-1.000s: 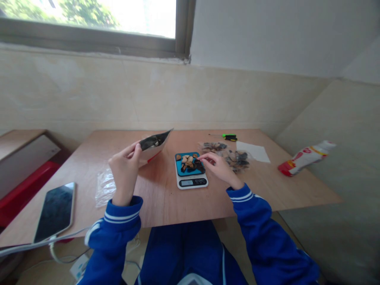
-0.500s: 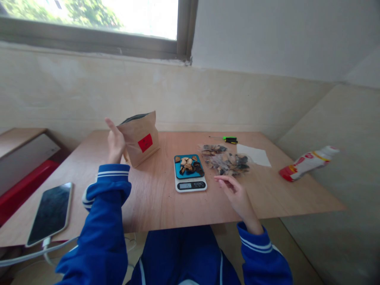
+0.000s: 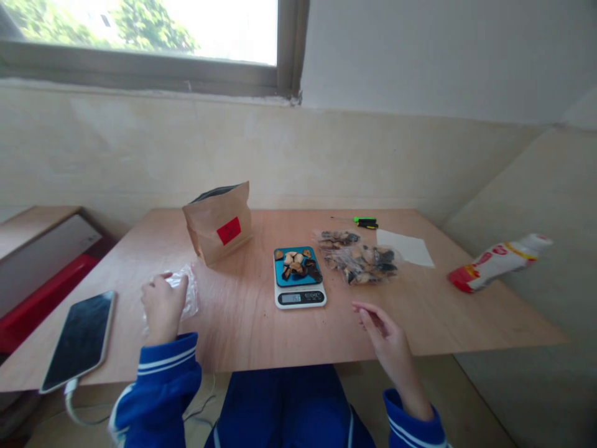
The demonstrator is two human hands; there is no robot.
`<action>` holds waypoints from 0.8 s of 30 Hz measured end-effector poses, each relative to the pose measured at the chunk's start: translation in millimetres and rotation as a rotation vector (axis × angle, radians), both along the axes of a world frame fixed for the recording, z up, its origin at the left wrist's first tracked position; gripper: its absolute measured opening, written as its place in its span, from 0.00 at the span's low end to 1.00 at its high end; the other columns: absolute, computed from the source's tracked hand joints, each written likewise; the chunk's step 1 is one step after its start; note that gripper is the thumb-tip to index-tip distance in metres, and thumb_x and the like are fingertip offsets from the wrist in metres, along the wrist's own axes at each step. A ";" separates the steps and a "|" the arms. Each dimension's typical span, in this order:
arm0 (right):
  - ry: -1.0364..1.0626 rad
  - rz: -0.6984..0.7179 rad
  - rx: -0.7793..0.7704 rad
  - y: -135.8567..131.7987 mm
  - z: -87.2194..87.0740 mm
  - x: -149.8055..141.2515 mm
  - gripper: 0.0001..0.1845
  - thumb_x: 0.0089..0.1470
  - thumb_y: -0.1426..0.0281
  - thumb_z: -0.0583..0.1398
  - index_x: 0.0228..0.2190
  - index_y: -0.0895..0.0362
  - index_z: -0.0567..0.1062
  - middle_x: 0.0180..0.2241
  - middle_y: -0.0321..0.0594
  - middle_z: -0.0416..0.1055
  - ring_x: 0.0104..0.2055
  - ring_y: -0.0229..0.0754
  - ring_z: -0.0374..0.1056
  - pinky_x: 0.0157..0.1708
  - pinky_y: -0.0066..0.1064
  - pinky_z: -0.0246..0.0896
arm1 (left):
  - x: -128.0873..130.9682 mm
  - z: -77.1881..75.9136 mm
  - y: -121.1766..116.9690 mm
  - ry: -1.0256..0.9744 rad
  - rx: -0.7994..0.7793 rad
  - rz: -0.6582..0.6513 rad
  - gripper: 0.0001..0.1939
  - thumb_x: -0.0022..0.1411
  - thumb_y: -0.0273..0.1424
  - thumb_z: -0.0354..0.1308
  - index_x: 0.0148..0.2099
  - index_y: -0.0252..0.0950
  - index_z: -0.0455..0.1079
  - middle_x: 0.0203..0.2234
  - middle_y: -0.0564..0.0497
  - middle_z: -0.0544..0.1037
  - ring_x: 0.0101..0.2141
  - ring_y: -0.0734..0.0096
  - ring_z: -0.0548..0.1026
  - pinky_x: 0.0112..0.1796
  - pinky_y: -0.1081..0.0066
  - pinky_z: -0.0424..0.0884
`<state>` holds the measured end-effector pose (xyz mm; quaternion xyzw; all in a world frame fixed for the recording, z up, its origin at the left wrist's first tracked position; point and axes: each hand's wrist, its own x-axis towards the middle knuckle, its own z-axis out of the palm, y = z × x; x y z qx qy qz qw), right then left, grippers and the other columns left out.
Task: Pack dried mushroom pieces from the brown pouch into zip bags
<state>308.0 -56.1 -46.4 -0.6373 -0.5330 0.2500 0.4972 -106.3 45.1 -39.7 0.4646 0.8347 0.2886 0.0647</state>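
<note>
On the left of the table, my left hand [image 3: 163, 305] is over crumpled clear plastic bags [image 3: 191, 298], thumb spread from its bent fingers; whether the fingertips touch the plastic is hidden. My right hand [image 3: 385, 336] hovers near the front edge with loosely bent fingers and nothing visible in them. Between the hands, a white kitchen scale [image 3: 301, 298] with a blue platform bears several dried mushroom pieces [image 3: 296, 264]. Its display is lit. Behind my left hand, a brown paper pouch [image 3: 209, 227] with a red label stands upright, its top open.
Right of the scale lie clear bags of dried mushrooms [image 3: 368, 264], white paper [image 3: 405, 247] and screwdrivers [image 3: 366, 223]. A red-and-white bottle [image 3: 494, 264] stands at the far right. A phone [image 3: 79, 339] with a cable lies at the left edge.
My left hand has let go of the pouch, which now stands by itself, and moved down toward me to the plastic bags. My right hand has drawn slightly back from the mushroom bags.
</note>
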 end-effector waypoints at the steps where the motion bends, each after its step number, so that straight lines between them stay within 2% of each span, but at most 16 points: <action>1: -0.008 0.003 -0.007 -0.6 0.1 0.5 0.19 0.54 0.52 0.59 0.36 0.52 0.80 0.37 0.45 0.79 0.35 0.47 0.74 0.37 0.37 0.71 | 1.4 -8.9 -5.6 0.006 -0.044 0.034 0.26 0.59 0.40 0.51 0.52 0.24 0.66 0.46 0.26 0.70 0.51 0.31 0.67 0.46 0.42 0.64; 3: -0.020 0.011 -0.025 -2.1 0.7 1.0 0.19 0.54 0.52 0.58 0.37 0.51 0.80 0.37 0.45 0.79 0.36 0.48 0.74 0.38 0.37 0.70 | 4.5 -21.9 -11.7 0.015 -0.105 0.048 0.22 0.58 0.38 0.52 0.49 0.27 0.70 0.44 0.29 0.71 0.48 0.32 0.70 0.45 0.44 0.65; 5: -0.023 0.016 -0.036 -3.6 1.7 -0.2 0.19 0.55 0.53 0.58 0.37 0.51 0.79 0.38 0.45 0.78 0.37 0.48 0.74 0.39 0.37 0.70 | 7.7 -27.7 -14.2 0.060 -0.167 0.015 0.17 0.60 0.36 0.50 0.45 0.31 0.73 0.42 0.33 0.71 0.46 0.38 0.72 0.45 0.49 0.67; 8: -0.023 0.026 -0.032 -4.5 4.1 -6.8 0.18 0.55 0.53 0.57 0.37 0.52 0.79 0.37 0.45 0.78 0.36 0.48 0.73 0.38 0.38 0.70 | 13.5 -27.2 -16.9 0.133 -0.202 -0.007 0.18 0.63 0.39 0.47 0.44 0.33 0.73 0.43 0.34 0.71 0.43 0.44 0.73 0.43 0.55 0.68; 12: -0.011 0.103 -0.025 -4.0 8.5 -21.9 0.17 0.56 0.55 0.57 0.37 0.51 0.79 0.37 0.44 0.78 0.38 0.48 0.73 0.38 0.37 0.69 | 23.2 -24.3 -18.4 0.176 -0.188 -0.009 0.25 0.62 0.46 0.48 0.48 0.31 0.71 0.42 0.32 0.71 0.44 0.44 0.73 0.42 0.55 0.68; 16: -0.009 0.165 -0.005 -3.7 15.5 -31.6 0.15 0.57 0.57 0.56 0.37 0.51 0.79 0.36 0.43 0.78 0.37 0.46 0.73 0.39 0.36 0.69 | 24.1 -21.6 -17.6 0.089 -0.192 -0.024 0.17 0.60 0.40 0.51 0.43 0.34 0.72 0.41 0.35 0.73 0.41 0.47 0.75 0.38 0.58 0.69; 18: -0.006 0.176 0.010 -2.9 22.3 -33.7 0.15 0.58 0.58 0.56 0.37 0.51 0.79 0.35 0.42 0.78 0.37 0.46 0.73 0.39 0.35 0.68 | 21.3 -14.5 -22.8 0.000 -0.182 -0.054 0.15 0.60 0.37 0.50 0.40 0.35 0.73 0.36 0.39 0.76 0.37 0.50 0.76 0.36 0.60 0.69; 20: 0.010 0.198 0.029 -0.8 32.4 -37.4 0.14 0.58 0.58 0.56 0.37 0.51 0.79 0.36 0.42 0.78 0.39 0.46 0.73 0.39 0.34 0.68 | 22.3 -0.4 -34.5 -0.086 -0.134 -0.096 0.15 0.59 0.39 0.50 0.38 0.36 0.72 0.31 0.43 0.77 0.34 0.52 0.77 0.34 0.61 0.69; 22: 0.049 0.233 0.057 2.6 44.4 -46.2 0.14 0.59 0.59 0.56 0.38 0.52 0.78 0.36 0.42 0.78 0.40 0.45 0.73 0.40 0.34 0.67 | 32.4 20.4 -51.1 -0.223 -0.021 -0.201 0.17 0.58 0.45 0.52 0.35 0.37 0.72 0.29 0.46 0.78 0.32 0.56 0.77 0.32 0.63 0.70; 24: 0.116 0.276 0.084 6.8 55.6 -62.7 0.15 0.60 0.59 0.56 0.39 0.54 0.77 0.36 0.42 0.77 0.40 0.44 0.72 0.41 0.34 0.67 | 53.4 43.6 -68.0 -0.278 0.086 -0.240 0.18 0.56 0.48 0.54 0.34 0.39 0.72 0.26 0.49 0.77 0.28 0.59 0.76 0.29 0.64 0.71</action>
